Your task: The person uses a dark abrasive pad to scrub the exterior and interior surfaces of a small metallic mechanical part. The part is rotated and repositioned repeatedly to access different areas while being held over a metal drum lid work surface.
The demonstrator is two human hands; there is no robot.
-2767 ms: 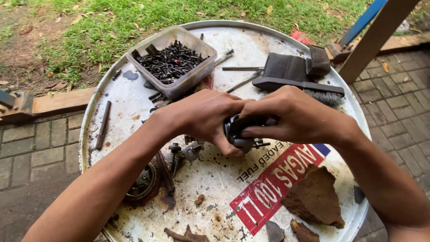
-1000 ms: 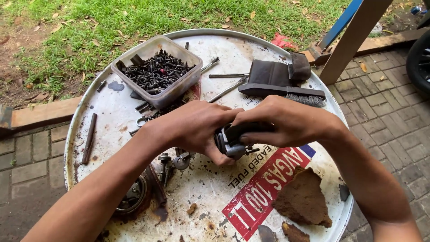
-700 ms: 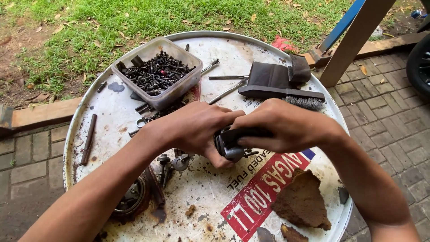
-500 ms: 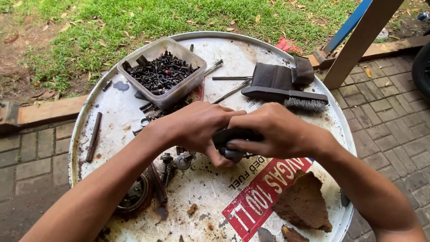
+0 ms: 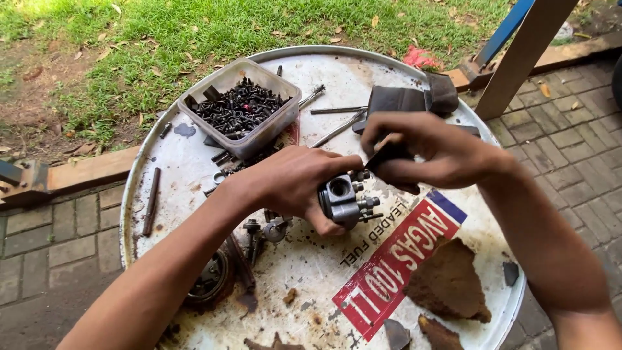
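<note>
My left hand (image 5: 295, 185) grips a small grey metal carburettor body (image 5: 343, 199) with a round bore and short studs, held just above a white drum top (image 5: 194, 168). My right hand (image 5: 431, 152) is up and to the right of it, pinching a flat dark piece (image 5: 389, 155) between thumb and fingers. The dark piece hangs a little above the studs; whether it touches them I cannot tell.
A clear plastic tub of black screws (image 5: 240, 107) stands at the back left. A dark brush (image 5: 405, 100) lies at the back right, thin metal rods (image 5: 337, 129) beside it. Small metal parts (image 5: 262, 230) and a round part (image 5: 210, 282) sit near my left forearm. Rusty patches (image 5: 447, 282) mark the front right.
Both hands were clasped together over the metal part. Now my right hand has drawn up and to the right with the dark piece, and the carburettor body is uncovered.
</note>
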